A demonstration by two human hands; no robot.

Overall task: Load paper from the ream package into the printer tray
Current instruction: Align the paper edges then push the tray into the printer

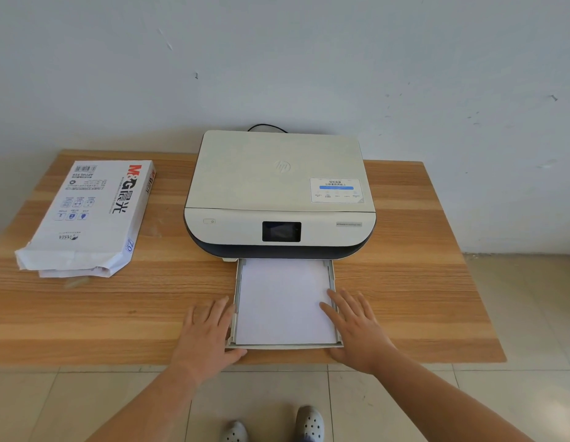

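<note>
A cream and dark printer (279, 193) stands at the middle of the wooden table. Its paper tray (283, 346) is pulled out toward me, with a stack of white paper (282, 298) lying flat in it. My left hand (207, 333) lies flat against the tray's left side, thumb near the front corner. My right hand (354, 327) rests flat over the tray's right rim, fingertips on the paper's edge. The white ream package (89, 215) lies at the table's left, its near end torn open with sheets showing.
The wooden table (420, 282) backs against a white wall; its front edge is just below the tray. A black cable (266, 126) runs behind the printer. Tiled floor and my two shoes (274, 424) show below.
</note>
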